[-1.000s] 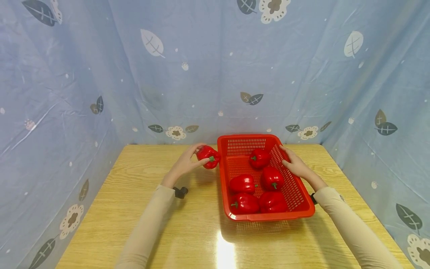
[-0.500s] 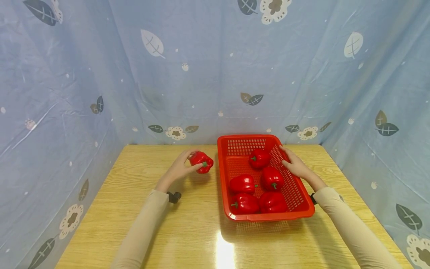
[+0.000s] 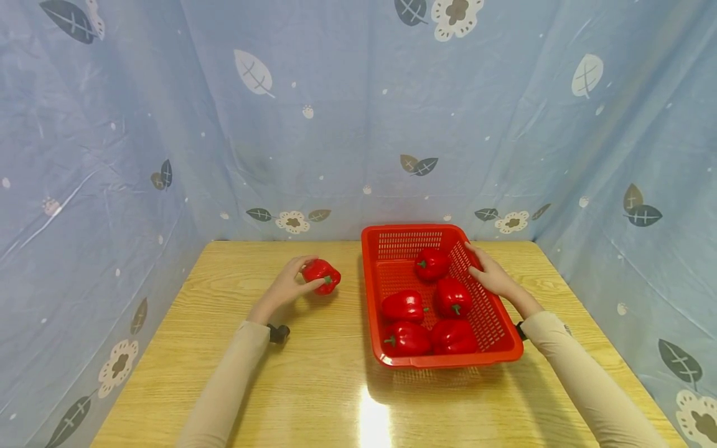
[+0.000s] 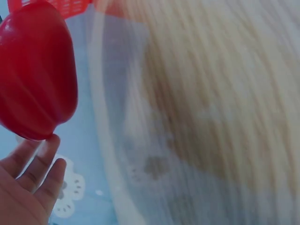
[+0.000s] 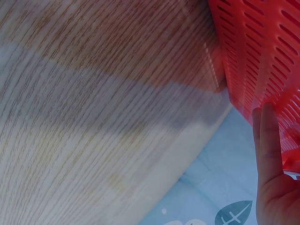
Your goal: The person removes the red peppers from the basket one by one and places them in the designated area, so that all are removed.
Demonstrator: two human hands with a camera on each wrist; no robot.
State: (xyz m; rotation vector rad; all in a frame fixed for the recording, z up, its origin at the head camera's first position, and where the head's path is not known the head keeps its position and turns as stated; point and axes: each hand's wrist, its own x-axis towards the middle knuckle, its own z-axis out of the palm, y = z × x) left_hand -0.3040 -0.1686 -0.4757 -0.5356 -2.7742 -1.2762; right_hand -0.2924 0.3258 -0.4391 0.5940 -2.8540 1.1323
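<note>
In the head view my left hand (image 3: 284, 289) holds a red bell pepper (image 3: 317, 270) between thumb and fingers, to the left of the basket. The left wrist view shows that bell pepper (image 4: 40, 70) large, with fingertips touching its lower end; the thumb is hidden there. My right hand (image 3: 492, 275) grips the right rim of a red plastic basket (image 3: 368, 298), thumb on the inner side. From the right wrist, straight fingers (image 5: 269, 145) lie along the outside of the slotted basket wall (image 5: 248, 61). Several red bell peppers (image 3: 407, 339) with green stems lie inside the basket.
Beneath everything is a light wooden table (image 3: 313, 386), with a bright glare patch near its front. A blue patterned curtain (image 3: 336, 124) closes off the back and both sides. The basket stands right of the table's middle, near its back edge.
My left hand has moved left, slightly toward me and lower with the bell pepper, away from the basket's left rim. The right hand and basket have stayed in place.
</note>
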